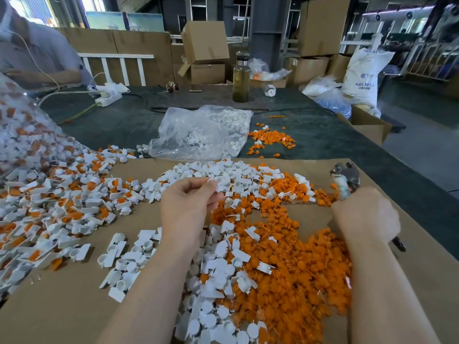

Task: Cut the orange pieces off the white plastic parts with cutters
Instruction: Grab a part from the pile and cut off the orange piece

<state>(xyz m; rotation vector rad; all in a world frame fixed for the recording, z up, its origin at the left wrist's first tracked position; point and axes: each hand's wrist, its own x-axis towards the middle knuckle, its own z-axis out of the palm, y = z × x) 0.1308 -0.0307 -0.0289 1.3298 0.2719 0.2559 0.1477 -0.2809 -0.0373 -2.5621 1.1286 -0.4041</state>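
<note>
My left hand (pixel 191 204) hovers over the middle of the brown cardboard sheet (pixel 62 306) and pinches a small white plastic part (pixel 215 182) between thumb and fingertips. At the right, my right hand (pixel 367 217) grips the cutters (pixel 346 178), whose metal jaws point up and away, apart from the white part. A heap of cut orange pieces (pixel 293 276) lies between my forearms. Cut white parts (pixel 216 281) are spread beside it. Uncut white parts with orange pieces (pixel 62 204) are piled at the left.
A clear bag of white parts (pixel 201 132) and a small orange pile (pixel 272 140) lie beyond the cardboard on the dark table (pixel 323 145). A bottle (pixel 241 78), a power strip (pixel 109 94), cardboard boxes and sacks stand further back. Another person (pixel 32 53) sits at the far left.
</note>
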